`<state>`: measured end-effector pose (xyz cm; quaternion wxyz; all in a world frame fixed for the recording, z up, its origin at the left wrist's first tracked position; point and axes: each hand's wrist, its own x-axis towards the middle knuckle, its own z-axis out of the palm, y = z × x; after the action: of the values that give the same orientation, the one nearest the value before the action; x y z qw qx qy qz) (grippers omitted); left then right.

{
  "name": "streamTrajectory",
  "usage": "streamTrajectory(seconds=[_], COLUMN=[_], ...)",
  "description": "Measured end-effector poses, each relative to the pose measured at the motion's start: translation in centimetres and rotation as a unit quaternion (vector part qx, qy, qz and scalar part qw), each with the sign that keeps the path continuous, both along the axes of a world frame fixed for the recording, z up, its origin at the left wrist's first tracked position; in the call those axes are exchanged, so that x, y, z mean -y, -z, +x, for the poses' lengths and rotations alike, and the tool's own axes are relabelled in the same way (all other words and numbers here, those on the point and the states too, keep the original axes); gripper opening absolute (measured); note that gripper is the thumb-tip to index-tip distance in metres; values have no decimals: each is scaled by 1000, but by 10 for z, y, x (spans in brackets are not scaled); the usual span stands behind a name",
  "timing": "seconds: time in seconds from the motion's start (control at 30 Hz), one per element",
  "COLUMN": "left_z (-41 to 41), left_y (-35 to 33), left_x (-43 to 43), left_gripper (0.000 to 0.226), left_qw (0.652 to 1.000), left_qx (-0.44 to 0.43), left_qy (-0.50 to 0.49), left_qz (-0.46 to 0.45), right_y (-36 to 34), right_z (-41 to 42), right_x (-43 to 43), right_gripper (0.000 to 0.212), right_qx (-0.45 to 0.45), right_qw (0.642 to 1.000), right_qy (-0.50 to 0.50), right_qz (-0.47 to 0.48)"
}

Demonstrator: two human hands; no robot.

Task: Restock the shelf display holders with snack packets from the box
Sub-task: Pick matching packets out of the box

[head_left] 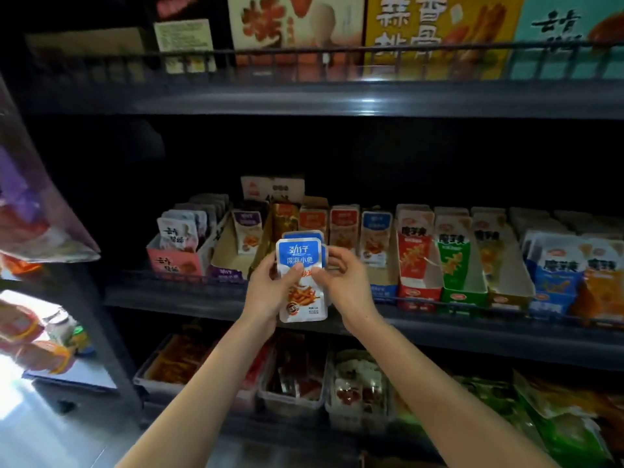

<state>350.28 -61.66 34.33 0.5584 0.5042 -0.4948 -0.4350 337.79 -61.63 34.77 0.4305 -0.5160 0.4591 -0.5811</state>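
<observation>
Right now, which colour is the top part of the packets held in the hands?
Blue with white writing, on the packets; the head view shows it best.

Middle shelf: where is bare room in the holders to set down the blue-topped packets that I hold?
For the blue-topped packets, the purple-fronted cardboard holder has bare floor before its purple-topped packet. The green-fronted holder and the beige holder to its right are also bare in front. The pink cardboard box at the left is packed tight.
</observation>
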Motion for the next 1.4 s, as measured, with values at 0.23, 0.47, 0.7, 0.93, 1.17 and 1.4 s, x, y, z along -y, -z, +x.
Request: streamTrajectory(seconds=[0.23,0.47,0.7,0.93,1.17,1.4], left_z=[24,-33,-100,-134,-140,-144], left_y=[1,-12,-25,-19,-9,-2], left_x=[41,74,105,130,147,153], left_gripper=[26,33,21,22,18,21], left_qw=[1000,994,993,995,996,992], left_qx=[-10,43,-51,-76,-57,-16], left_qy=[13,42,77,66,70,96], left_qz=[-5,-88,-77,-27,-7,-77], right_y=[7,-6,-24,-20,-3,2], right_z=[20,-41,-96,-124,-140,-155], right_x=[37,55,87,115,132,138], right_gripper=[33,33,31,30,21,26], right_qx=[19,-4,-61,-149,-248,-334], right_qw=[1000,997,989,977,955,916], right_qy=[0,54,107,131,142,196], right_qz=[-3,-56,-79,-81,-74,-107])
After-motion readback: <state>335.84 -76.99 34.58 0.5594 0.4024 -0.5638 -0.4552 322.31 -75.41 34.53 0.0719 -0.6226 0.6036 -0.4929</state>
